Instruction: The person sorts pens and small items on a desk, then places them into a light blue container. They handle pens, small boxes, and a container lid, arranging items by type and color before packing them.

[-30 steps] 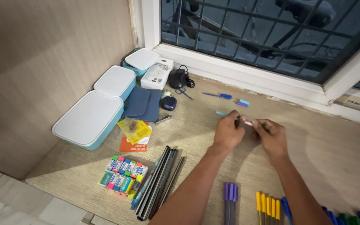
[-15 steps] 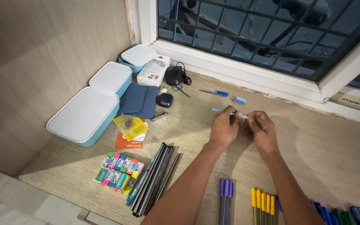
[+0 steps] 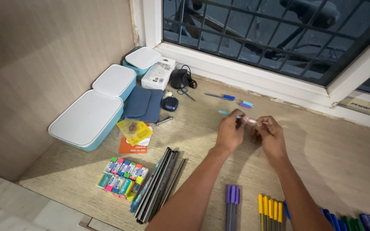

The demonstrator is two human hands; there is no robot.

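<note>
1. Both hands meet above the desk (image 3: 322,162), below the window (image 3: 279,38). The left hand (image 3: 230,134) and right hand (image 3: 270,137) hold one small pink pen (image 3: 250,121) between them, level, clear of the desk surface.

2. Fingers: the left hand's fingertips are closed in a pinch on the pen's left end; the right hand's thumb and forefinger are closed on its right end. Neither hand holds anything else.

3. Doing this well, as I judge it: keep both pinches near the ends, pull or push straight along the pen's axis, and keep the wrists steady so nothing slips or drops among the items below.

4. The pen looks short and slim, pale pink, mostly hidden by fingers. Whether it is capped I cannot tell.

5. Just beyond the hands lies a teal pen (image 3: 225,113), partly covered by the left hand. Further towards the window lie a blue pen (image 3: 221,96) and two small caps (image 3: 246,104).

6. At the near edge: purple pens (image 3: 232,201), yellow pens (image 3: 270,209), and blue and green ones at the right corner.

7. To the left: black pens (image 3: 161,182), coloured erasers (image 3: 123,176), a yellow packet (image 3: 134,130), a navy pouch (image 3: 143,104) and three white-lidded boxes (image 3: 86,117) along the wall.
</note>
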